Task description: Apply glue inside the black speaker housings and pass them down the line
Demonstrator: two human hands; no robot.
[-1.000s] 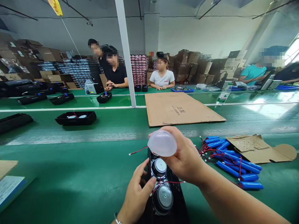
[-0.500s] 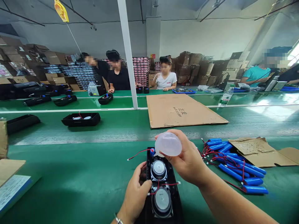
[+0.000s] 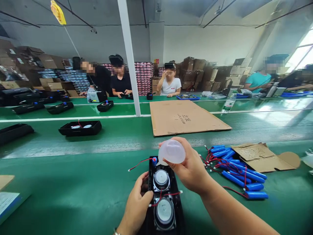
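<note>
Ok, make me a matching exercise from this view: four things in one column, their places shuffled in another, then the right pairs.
Things
1. Translucent container
2. Blue cylinders with red and black wires
3. Nearest black casing
4. Large cardboard sheet

Places
A. Heaped beside the torn cardboard
B. With the left hand against its side
C. Lying flat, farthest of the four from the camera
D. Held in the right hand

Right pairs: 1-D, 2-A, 3-B, 4-C

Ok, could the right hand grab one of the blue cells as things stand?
Probably not: the right hand holds a translucent bottle. If freed, likely yes; the blue cells lie to its right, nothing apparently blocking.
</note>
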